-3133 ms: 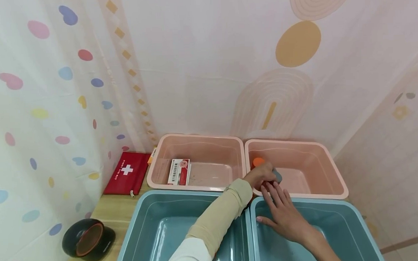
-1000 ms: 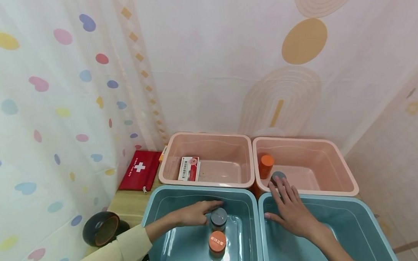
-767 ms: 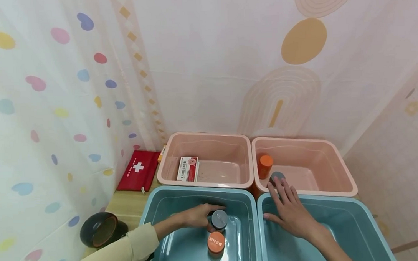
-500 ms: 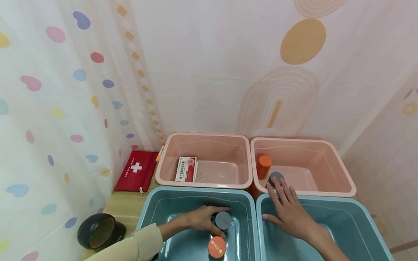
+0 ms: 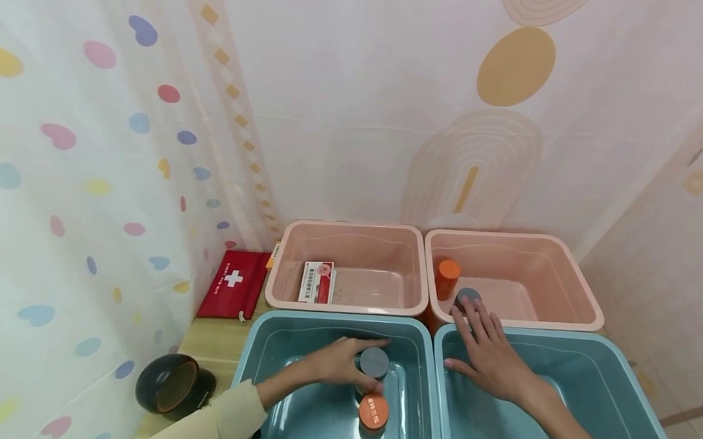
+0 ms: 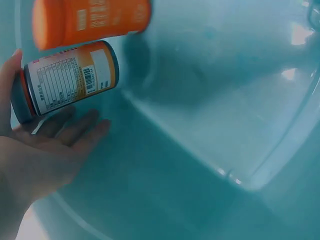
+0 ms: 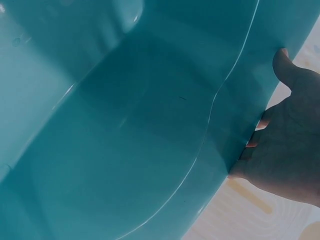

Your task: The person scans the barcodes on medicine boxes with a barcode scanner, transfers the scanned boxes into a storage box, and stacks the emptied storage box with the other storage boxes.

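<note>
In the left blue tub (image 5: 326, 316), my left hand (image 5: 342, 364) has its thumb and fingers round a bottle with a grey lid (image 5: 374, 363). The left wrist view shows that bottle's printed label (image 6: 75, 77) beside my fingers. Close by stands an orange-lidded bottle (image 5: 373, 411), just past my thumb. My right hand (image 5: 490, 360) lies with straight, spread fingers over the rims between the right blue tub (image 5: 565, 336) and the right pink tub (image 5: 538, 242). Its fingertips partly cover another grey lid (image 5: 467, 297); whether they touch it I cannot tell.
An orange bottle (image 5: 447, 279) stands in the right pink tub's left corner. The left pink tub (image 5: 352, 227) holds a white and red medicine box (image 5: 316, 282). A red first aid pouch (image 5: 233, 284) and dark bowls (image 5: 174, 386) lie left on the wooden table (image 5: 216, 340).
My left hand has moved from reaching in the right pink tub to the left blue tub, where it now holds the grey-lidded bottle. The orange-lidded bottle has shifted slightly right; my right hand stays put.
</note>
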Demonstrator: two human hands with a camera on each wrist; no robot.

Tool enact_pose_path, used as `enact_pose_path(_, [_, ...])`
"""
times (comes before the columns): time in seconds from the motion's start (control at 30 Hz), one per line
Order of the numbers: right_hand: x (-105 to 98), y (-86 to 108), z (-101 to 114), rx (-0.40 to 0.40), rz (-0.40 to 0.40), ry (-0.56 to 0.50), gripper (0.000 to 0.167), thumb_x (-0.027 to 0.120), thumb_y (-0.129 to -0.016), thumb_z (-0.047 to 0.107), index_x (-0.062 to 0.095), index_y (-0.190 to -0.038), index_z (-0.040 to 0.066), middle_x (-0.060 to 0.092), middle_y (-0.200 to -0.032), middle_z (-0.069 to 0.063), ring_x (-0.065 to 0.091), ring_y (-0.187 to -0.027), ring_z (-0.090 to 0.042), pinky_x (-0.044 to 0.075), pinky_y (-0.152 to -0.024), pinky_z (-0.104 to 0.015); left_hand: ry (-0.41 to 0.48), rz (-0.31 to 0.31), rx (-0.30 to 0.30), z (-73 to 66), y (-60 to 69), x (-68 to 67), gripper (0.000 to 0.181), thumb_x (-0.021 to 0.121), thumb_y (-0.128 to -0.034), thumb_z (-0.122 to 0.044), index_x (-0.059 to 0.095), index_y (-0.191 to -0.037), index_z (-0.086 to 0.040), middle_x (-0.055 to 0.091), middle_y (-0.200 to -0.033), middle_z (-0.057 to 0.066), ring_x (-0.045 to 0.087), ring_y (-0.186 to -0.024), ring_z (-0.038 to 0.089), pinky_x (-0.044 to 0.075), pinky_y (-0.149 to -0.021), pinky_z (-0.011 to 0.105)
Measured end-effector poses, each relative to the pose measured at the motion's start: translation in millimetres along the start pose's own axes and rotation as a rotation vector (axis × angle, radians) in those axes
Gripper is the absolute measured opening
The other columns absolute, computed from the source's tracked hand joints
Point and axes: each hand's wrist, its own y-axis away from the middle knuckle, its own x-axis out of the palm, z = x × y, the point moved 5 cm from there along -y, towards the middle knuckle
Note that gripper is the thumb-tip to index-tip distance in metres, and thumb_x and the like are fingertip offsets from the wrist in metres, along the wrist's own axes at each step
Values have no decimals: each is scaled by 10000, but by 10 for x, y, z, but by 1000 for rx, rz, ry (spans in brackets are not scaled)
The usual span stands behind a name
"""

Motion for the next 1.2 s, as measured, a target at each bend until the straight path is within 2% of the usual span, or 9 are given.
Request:
enact_pose_path(0.17, [-11,1,9,-10,-3,-7,978,822,-975,383,305,-1674,-66,150,-1772,-358,88,-1630,-600,101,-1275,-807,58,-65,-54,-563,356,-264,872,856,-962,-386,441,-1696,-166,718,-1380,68,638,-1111,99,556,-946,294])
enact_pose_path(0.27, [-18,8,5,-15,-10,-1,972,826,-973,376,314,-1666,-73,159,-1765,-366,98,-1624,-606,114,-1271,-811,85,-131,-59,-723,502,-372,903,840,-969,-415,390,-1721,-199,721,-1354,64,636,-1175,137,571,-984,345])
enact_pose_path(0.47, [-23,14,-2,-18,-27,2,959,830,-968,367,323,-1651,-74,173,-1758,-367,109,-1620,-600,117,-1274,-806,148,-286,-18,-1028,752,-669,897,804,-991,-440,354,-1737,-226,562,-1639,130,594,-1400,321,522,-1143,640])
enact_pose_path(0.7, [-11,12,14,-7,-10,-12,962,824,-975,368,309,-1657,-72,152,-1763,-368,91,-1624,-603,101,-1277,-804,152,-533,-38,-1328,1361,-1026,832,824,-971,-360,452,-1690,-170,556,-1653,145,595,-1401,406,600,-1036,563])
enact_pose_path(0.83, [-16,9,19,-3,-4,-8,969,827,-973,369,305,-1658,-74,143,-1765,-368,85,-1626,-602,95,-1279,-802,41,-673,-221,-1263,1867,-1135,833,817,-976,-401,442,-1699,-227,556,-1652,123,608,-1318,360,626,-969,552])
enact_pose_path(0.97, [-17,8,19,-11,-5,-12,976,831,-970,367,298,-1660,-73,137,-1765,-371,78,-1627,-604,90,-1277,-803,-30,-767,-448,-990,2377,-1136,815,784,-1003,-476,422,-1709,-287,557,-1648,125,576,-1215,305,585,-876,462])
enact_pose_path(1.03, [-12,10,16,-16,-4,-19,976,828,-974,360,289,-1664,-71,130,-1765,-372,72,-1628,-606,88,-1276,-803,-30,-794,-541,-822,2606,-1107,819,783,-998,-527,430,-1703,-306,584,-1630,115,601,-1157,221,550,-830,328])
enact_pose_path(1.1, [-5,13,12,-21,-5,-28,976,827,-975,349,282,-1666,-72,124,-1763,-376,70,-1625,-611,84,-1272,-807,-14,-807,-597,-667,2776,-1060,834,790,-994,-535,434,-1703,-277,587,-1628,132,584,-1227,93,561,-901,268])
enact_pose_path(1.2, [-2,22,10,-13,-1,-33,968,818,-985,338,274,-1673,-72,112,-1768,-372,60,-1630,-606,75,-1275,-801,32,-841,-649,-448,2931,-942,841,811,-980,-535,466,-1687,-239,653,-1565,93,545,-1078,-141,525,-803,107])
